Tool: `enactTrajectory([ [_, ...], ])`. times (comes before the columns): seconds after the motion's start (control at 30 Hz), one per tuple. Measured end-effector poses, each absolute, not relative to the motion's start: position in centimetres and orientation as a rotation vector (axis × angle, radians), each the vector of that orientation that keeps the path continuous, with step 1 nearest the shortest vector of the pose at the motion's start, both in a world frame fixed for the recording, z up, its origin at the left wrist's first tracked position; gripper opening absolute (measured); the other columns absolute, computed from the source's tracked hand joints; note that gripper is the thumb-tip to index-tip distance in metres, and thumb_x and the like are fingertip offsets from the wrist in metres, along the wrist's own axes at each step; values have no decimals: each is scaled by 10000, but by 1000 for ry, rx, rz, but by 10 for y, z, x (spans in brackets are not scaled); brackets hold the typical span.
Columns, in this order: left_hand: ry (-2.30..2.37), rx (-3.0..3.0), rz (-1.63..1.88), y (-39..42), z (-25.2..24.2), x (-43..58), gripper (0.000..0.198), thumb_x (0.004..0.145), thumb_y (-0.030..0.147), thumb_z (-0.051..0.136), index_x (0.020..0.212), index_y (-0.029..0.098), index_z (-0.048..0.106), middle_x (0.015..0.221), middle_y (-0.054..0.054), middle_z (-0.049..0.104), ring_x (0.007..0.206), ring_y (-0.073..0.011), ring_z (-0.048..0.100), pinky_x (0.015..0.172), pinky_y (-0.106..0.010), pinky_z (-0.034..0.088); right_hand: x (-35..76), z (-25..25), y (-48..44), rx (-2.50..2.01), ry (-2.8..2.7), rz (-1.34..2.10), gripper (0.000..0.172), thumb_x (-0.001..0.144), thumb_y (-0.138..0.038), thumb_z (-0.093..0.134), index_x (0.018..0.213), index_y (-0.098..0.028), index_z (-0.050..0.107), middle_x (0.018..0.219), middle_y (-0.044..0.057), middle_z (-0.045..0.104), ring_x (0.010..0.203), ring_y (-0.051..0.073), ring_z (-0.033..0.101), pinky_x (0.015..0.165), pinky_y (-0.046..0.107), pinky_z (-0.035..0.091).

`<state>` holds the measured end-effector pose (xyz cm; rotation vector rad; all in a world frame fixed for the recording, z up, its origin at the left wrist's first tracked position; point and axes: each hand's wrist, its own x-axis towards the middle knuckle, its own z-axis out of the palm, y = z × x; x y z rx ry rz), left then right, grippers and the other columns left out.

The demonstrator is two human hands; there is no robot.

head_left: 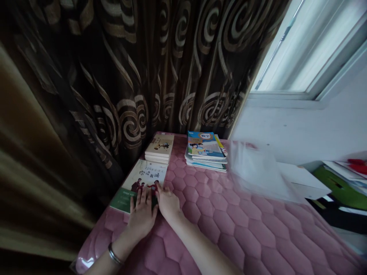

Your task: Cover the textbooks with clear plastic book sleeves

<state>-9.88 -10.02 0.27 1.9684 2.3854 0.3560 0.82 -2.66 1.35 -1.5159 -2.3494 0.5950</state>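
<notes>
A book (149, 173) with a white and green cover, large Chinese characters and drawn figures in red and dark clothes lies flat at the left edge of a pink quilted surface. Across its lower cover rests my left hand (142, 215), palm down with fingers stretched and spread; a silver bracelet is on that wrist. My right hand (169, 202) has its fingers curled at the book's lower right edge, and the fingertips are partly hidden. Just beyond the book sits a stack of beige books (159, 149).
Right of the beige stack is a pile of textbooks (205, 147) with a blue cover on top. Crumpled clear plastic (249, 168) and a white box (306, 181) lie further right, by a green item (332, 185). A dark patterned curtain (172, 68) hangs behind.
</notes>
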Motion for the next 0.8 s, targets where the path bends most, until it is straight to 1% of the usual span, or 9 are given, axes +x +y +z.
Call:
enactTrajectory([
  [0.1,2455,1928,254,-100,-6,-89,648,900,397,415,1483,130,319,1569,-161,216,1452,-336,190,1143,-608,111,24,6,-29,-1370,-2453,428,438,950,-256,411,1377,-283,506,1173,159,576,1004,277,628,826,385,515],
  [0.2,2543,1999,211,-99,-10,-88,630,904,363,389,1476,109,320,1565,-170,199,1445,-333,213,1134,-620,134,36,-2,-27,-1283,-2534,339,470,947,-239,430,1411,-309,461,1143,127,574,1016,249,605,861,357,500],
  [0.27,2575,2032,185,-98,-11,-90,621,905,358,380,1467,98,334,1558,-175,212,1438,-335,233,1128,-621,166,41,-4,-24,-1228,-2565,334,483,947,-237,439,1426,-299,440,1137,117,577,1012,236,600,866,342,499],
  [0.37,2571,2061,158,-100,-11,-95,626,907,388,388,1459,93,352,1546,-179,245,1426,-335,267,1121,-608,216,58,-2,-21,-1083,-2578,373,431,942,-244,468,1370,-257,518,1108,103,591,1017,218,588,913,331,480],
  [0.43,2571,2095,183,-104,-10,-95,617,911,390,395,1456,103,364,1537,-186,273,1415,-336,295,1113,-605,244,82,1,-20,-1005,-2541,379,356,940,-247,476,1271,-243,609,1106,92,601,1034,211,575,951,335,462],
  [0.5,2591,2149,254,-107,-7,-88,574,925,337,379,1462,133,364,1540,-185,278,1407,-336,313,1110,-618,239,116,3,-18,-1036,-2463,343,299,936,-232,479,1159,-239,678,1110,87,610,1043,213,568,956,346,460],
  [0.57,2528,2269,326,-105,-2,-70,539,923,264,376,1454,177,389,1551,-162,275,1413,-327,303,1126,-617,203,155,3,-15,-1146,-2392,263,287,932,-203,471,1094,-240,705,1100,88,620,1027,219,572,942,368,466],
  [0.67,2199,2480,325,-88,8,-28,511,898,257,438,1405,207,473,1539,-129,329,1412,-306,314,1146,-570,214,205,-1,-13,-1341,-2315,145,291,919,-180,471,1062,-244,716,1099,85,636,1026,235,570,928,389,466],
  [0.8,1987,2518,272,-50,18,26,501,904,261,442,1396,179,481,1518,-142,366,1399,-303,341,1128,-565,271,238,-11,-14,-1437,-2218,176,324,898,-144,476,1097,-260,704,1126,63,649,1020,216,586,916,362,467],
])
